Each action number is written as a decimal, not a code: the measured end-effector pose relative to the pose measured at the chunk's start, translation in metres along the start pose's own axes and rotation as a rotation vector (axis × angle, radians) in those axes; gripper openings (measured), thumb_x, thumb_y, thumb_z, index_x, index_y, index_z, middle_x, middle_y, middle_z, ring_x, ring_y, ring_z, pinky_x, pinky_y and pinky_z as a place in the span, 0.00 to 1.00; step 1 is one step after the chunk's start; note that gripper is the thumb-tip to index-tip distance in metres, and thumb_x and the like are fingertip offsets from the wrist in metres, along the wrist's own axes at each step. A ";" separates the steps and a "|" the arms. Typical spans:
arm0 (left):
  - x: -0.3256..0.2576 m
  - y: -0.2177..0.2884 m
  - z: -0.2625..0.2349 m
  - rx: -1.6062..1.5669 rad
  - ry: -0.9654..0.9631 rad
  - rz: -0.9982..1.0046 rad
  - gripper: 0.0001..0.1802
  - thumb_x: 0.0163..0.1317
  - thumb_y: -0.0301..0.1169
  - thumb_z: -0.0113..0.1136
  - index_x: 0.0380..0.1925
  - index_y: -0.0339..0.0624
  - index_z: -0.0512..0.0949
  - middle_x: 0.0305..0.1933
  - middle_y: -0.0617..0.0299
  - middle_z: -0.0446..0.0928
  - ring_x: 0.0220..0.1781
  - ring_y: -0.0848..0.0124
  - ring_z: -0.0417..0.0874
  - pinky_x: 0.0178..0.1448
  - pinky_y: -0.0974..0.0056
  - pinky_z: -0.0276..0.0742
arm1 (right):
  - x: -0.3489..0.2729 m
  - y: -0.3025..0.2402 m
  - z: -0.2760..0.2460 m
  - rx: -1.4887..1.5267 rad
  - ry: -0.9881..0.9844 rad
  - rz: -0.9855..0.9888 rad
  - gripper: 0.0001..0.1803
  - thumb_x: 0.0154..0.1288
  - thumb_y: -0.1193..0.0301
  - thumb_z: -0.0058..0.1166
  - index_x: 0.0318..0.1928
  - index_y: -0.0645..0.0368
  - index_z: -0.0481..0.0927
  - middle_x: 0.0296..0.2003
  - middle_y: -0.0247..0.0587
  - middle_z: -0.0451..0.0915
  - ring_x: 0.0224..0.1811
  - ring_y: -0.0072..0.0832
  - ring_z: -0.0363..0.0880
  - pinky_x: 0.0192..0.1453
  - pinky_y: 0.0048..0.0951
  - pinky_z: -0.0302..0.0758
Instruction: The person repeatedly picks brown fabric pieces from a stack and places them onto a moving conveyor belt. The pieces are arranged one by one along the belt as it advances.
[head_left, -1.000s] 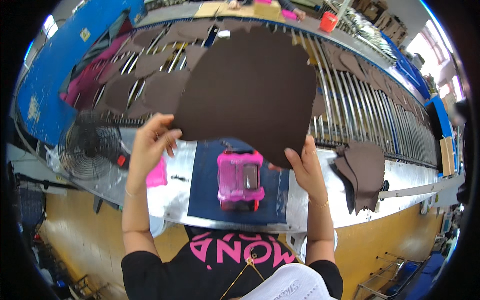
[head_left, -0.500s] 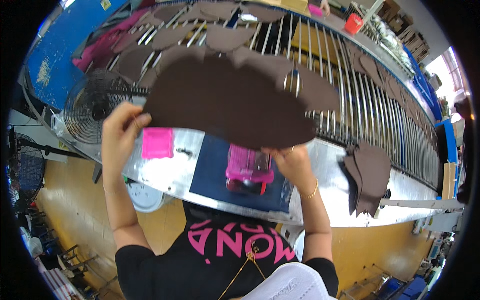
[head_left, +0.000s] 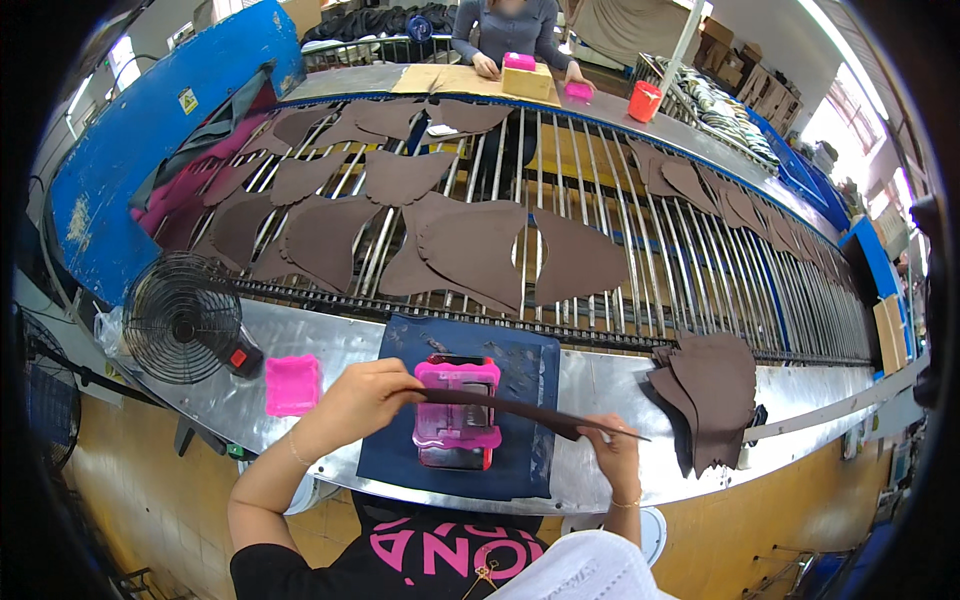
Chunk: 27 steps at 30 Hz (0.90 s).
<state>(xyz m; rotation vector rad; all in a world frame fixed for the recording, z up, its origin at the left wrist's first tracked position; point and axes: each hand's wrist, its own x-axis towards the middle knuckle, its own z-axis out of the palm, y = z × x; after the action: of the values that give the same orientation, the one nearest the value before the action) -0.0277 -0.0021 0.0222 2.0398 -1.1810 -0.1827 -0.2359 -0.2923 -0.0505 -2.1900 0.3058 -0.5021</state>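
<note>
Stretched between my hands is a dark brown cut piece of leather-like sheet, seen almost edge-on. My left hand pinches its left end, and my right hand grips it near the right end. Behind and below it, a pink plastic frame with a black-and-red base stands on a dark blue mat; the piece hides part of the frame. A second pink tray lies left of the mat. To the right of my right hand is a stack of brown cut pieces.
Beyond the metal table, brown pieces lie on a conveyor of metal rods. A black fan stands at the left, near a blue machine housing. Across the conveyor, a co-worker sits by a red cup.
The brown piece has turned from broad face to nearly edge-on and come lower, over the pink frame. My left hand has moved right and down. The view has shifted, showing the co-worker.
</note>
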 end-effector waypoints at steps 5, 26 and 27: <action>0.041 0.017 0.043 0.101 -0.167 0.274 0.06 0.52 0.29 0.65 0.30 0.42 0.81 0.33 0.59 0.76 0.36 0.61 0.79 0.39 0.60 0.76 | -0.035 -0.010 -0.077 0.246 0.125 0.300 0.16 0.62 0.65 0.49 0.39 0.66 0.81 0.35 0.42 0.82 0.39 0.27 0.80 0.45 0.26 0.75; -0.006 -0.057 -0.039 -0.174 0.455 -0.454 0.25 0.57 0.26 0.64 0.56 0.42 0.73 0.39 0.68 0.72 0.26 0.84 0.63 0.30 0.78 0.61 | 0.205 0.232 -0.087 0.304 0.124 0.435 0.22 0.65 0.71 0.56 0.56 0.70 0.72 0.44 0.42 0.81 0.44 0.22 0.77 0.49 0.22 0.73; -0.011 -0.060 -0.040 -0.168 0.464 -0.490 0.25 0.58 0.26 0.63 0.57 0.42 0.73 0.39 0.68 0.72 0.26 0.84 0.63 0.31 0.77 0.62 | 0.209 0.241 -0.079 0.329 0.109 0.441 0.22 0.65 0.71 0.57 0.56 0.70 0.73 0.43 0.41 0.81 0.42 0.21 0.77 0.48 0.22 0.73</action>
<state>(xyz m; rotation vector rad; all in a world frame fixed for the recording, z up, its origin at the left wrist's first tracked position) 0.0264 0.0456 0.0075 2.0388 -0.3637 -0.0357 -0.0964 -0.5748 -0.1447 -1.7132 0.6946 -0.3904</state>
